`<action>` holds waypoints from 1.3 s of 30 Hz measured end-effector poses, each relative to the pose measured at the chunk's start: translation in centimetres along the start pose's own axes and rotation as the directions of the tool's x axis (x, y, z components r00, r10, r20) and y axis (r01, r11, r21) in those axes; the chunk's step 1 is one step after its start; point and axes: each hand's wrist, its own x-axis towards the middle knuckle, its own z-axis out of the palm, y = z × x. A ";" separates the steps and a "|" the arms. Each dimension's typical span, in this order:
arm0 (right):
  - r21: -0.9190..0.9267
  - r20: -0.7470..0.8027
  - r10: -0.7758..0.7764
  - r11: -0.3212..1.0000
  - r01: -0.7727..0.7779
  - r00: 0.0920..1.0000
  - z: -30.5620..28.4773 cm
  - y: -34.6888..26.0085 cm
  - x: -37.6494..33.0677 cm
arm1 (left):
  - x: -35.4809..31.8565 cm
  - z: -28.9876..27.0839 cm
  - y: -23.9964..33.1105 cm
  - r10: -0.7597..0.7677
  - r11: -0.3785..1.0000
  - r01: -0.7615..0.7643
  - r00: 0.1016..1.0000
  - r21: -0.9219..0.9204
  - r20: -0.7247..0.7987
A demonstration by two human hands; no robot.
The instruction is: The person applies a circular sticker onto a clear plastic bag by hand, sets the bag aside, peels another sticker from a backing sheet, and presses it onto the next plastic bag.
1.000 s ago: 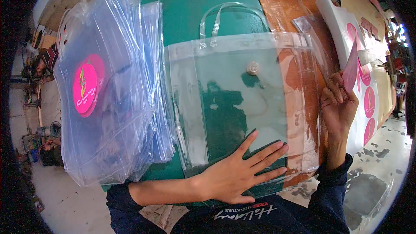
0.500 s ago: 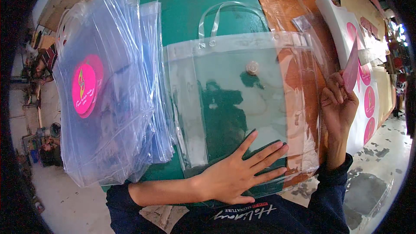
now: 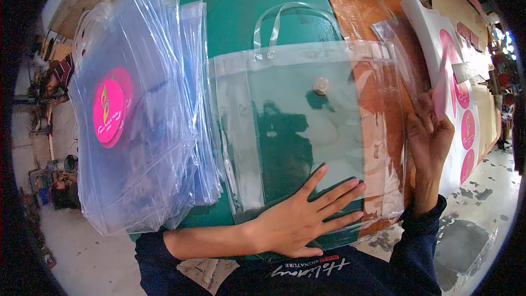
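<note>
- Lying flat on the green table [image 3: 241,5], the clear plastic bag [image 3: 307,131] looks light, floppy and slippery
- Left hand [image 3: 301,216] spread flat, pressing its lower edge
- Right hand [image 3: 430,131] pinches a pink sticker [image 3: 441,90] at the bag's right side
- Best taken by handles [image 3: 285,16] or stiffer top rim

Clear plastic tote bag [image 3: 307,131], centre frame, on green tabletop [image 3: 235,0]; pink round stickers [image 3: 108,111] at left; orange-brown strip [image 3: 361,22] upper right.
</note>
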 end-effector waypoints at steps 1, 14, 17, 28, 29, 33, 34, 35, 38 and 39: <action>-0.214 -0.033 0.049 0.975 -0.055 0.998 0.5 -0.1 -0.2 | 0.0 0.0 0.0 0.004 1.000 -0.004 1.000 -0.002 -0.012; -0.753 -0.151 0.346 0.566 -0.334 0.926 3.9 3.3 -2.9 | 0.0 -0.3 0.1 0.010 0.999 -0.011 1.000 0.034 0.025; -0.773 -0.150 0.343 0.544 -0.327 0.927 3.9 3.6 -3.1 | 0.1 -0.4 0.0 0.010 0.998 -0.012 1.000 0.068 0.029; -0.753 -0.229 0.322 0.540 -0.376 0.919 4.9 3.6 -3.1 | 0.1 -0.3 -0.2 0.025 0.998 -0.026 1.000 0.053 0.009; -0.772 -0.214 0.325 0.521 -0.364 0.921 4.9 3.7 -3.1 | 0.1 -0.2 -0.2 0.026 0.999 -0.026 1.000 0.043 0.017; -0.779 -0.189 0.335 0.521 -0.349 0.923 4.7 3.7 -2.8 | 0.1 -0.1 -0.2 0.031 0.999 -0.031 1.000 0.016 -0.001; -0.775 -0.176 0.351 0.526 -0.349 0.920 4.6 3.7 -2.8 | 0.1 -0.1 -0.2 0.030 0.999 -0.030 1.000 0.013 0.002; -0.769 -0.176 0.343 0.537 -0.346 0.923 4.6 3.7 -2.7 | 0.1 -0.1 -0.2 0.029 1.000 -0.029 1.000 0.011 0.001; -0.767 -0.184 0.331 0.540 -0.346 0.925 4.6 3.8 -2.7 | 0.1 -0.2 -0.2 0.031 0.999 -0.031 0.999 0.009 -0.003; -0.771 -0.190 0.327 0.534 -0.346 0.926 4.7 3.8 -2.7 | 0.1 -0.2 -0.2 0.029 1.000 -0.029 1.000 0.010 0.000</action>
